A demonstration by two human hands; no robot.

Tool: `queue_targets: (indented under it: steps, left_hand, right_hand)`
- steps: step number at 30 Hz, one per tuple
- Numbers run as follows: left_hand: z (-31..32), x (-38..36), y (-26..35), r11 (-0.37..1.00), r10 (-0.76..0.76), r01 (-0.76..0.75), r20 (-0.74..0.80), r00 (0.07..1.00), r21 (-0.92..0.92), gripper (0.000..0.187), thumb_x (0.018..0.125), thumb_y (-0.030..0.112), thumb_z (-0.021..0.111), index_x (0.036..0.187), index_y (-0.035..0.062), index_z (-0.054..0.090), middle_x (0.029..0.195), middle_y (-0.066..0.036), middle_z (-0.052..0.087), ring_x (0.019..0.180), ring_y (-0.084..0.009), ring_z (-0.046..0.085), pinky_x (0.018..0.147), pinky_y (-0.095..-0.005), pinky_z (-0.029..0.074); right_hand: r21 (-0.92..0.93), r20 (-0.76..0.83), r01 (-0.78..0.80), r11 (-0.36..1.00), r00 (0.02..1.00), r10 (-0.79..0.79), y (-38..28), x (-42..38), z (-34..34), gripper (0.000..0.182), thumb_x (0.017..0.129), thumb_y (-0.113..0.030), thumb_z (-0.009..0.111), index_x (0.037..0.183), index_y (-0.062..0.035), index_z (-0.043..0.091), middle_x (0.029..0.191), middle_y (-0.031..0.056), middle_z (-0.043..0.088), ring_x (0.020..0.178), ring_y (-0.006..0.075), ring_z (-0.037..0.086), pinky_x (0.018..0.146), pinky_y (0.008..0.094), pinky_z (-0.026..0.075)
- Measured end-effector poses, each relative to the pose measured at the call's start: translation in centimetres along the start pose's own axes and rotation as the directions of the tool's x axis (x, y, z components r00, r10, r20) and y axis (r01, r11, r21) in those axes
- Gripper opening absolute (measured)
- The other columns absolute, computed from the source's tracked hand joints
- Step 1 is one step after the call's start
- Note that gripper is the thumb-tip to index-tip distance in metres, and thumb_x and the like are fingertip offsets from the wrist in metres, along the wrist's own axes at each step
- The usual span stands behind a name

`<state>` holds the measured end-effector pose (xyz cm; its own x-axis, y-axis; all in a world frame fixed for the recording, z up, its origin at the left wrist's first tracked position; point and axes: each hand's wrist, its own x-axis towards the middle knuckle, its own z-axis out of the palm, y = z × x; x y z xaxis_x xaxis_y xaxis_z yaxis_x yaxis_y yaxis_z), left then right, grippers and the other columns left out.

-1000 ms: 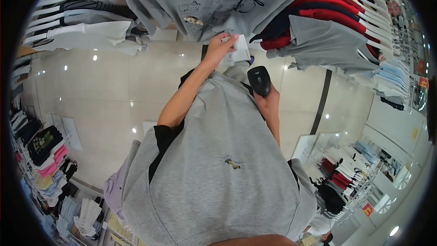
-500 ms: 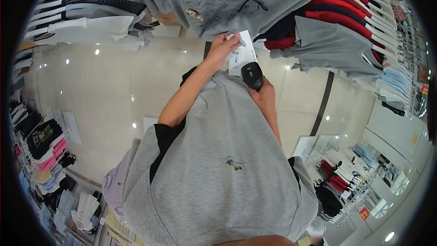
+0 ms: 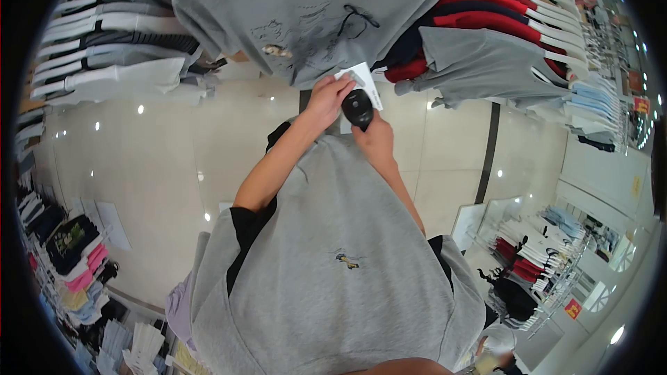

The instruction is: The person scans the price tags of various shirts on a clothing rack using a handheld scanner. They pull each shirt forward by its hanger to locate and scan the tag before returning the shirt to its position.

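A white paper tag with print [image 3: 363,73] is pinched in the fingers of my left hand [image 3: 325,103]. My right hand [image 3: 376,138] grips a black handheld barcode scanner [image 3: 358,107], whose head overlaps the tag's lower part in this view. Just beyond both hands hangs a grey shirt [image 3: 306,14] on a white hanger, printed with line drawings and a dark bow. The scanner hides most of the tag's printing. Below my hands, grey fabric with a small embroidered figure [image 3: 347,260] covers my torso.
White and striped tops [image 3: 125,62] hang on the left, red and navy ones [image 3: 500,24] on the right. A grey top [image 3: 486,62] hangs beside them. Pale tiled floor [image 3: 160,153] lies below. More clothing racks [image 3: 76,250] stand at both sides.
The scanner and tag have come together, with the scanner now covering much of the tag. The view has shifted, so the hanging shirt shows lower and further left.
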<state>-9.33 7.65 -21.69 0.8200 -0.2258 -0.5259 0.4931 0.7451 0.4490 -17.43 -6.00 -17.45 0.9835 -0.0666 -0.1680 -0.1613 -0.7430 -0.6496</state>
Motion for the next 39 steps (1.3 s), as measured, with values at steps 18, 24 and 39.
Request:
queue_targets:
  steps: [18,24,39]
  left_hand:
    - [1.8,-3.5,-0.7,0.828,-0.16,-0.157,0.495,0.854,0.539,0.05,0.094,0.033,0.065,0.132,0.0047,0.05,0.126,-0.009,0.056,0.121,-0.0194,0.051,0.104,-0.0334,0.038]
    - [2.0,-2.4,-0.6,0.894,-0.158,0.014,0.285,0.945,0.449,0.024,0.09,0.014,0.068,0.109,0.007,0.055,0.093,-0.002,0.058,0.083,-0.0131,0.06,0.085,-0.032,0.051]
    - [1.3,-2.2,0.6,0.899,-0.095,-0.006,0.209,0.973,0.438,0.015,0.088,0.008,0.065,0.097,0.0089,0.052,0.076,-0.001,0.053,0.067,-0.0115,0.055,0.065,-0.0281,0.048]
  right_hand:
    - [0.705,-0.232,0.159,0.691,0.973,0.014,-0.3,0.8,-1.9,0.075,0.075,-0.004,0.065,0.144,-0.0013,0.034,0.135,0.0177,0.051,0.126,0.0238,0.049,0.105,0.038,0.039]
    - [0.103,-0.457,0.31,0.945,0.859,-0.232,-1.7,2.1,-12.0,0.038,0.079,-0.001,0.061,0.117,-0.0017,0.063,0.121,0.0138,0.064,0.116,0.0301,0.058,0.104,0.0376,0.041]
    - [0.651,-0.725,0.664,0.368,0.687,0.044,-1.9,14.5,-30.7,0.02,0.095,-0.02,0.063,0.103,-0.0022,0.059,0.09,0.0041,0.063,0.078,0.0098,0.058,0.071,0.0251,0.046]
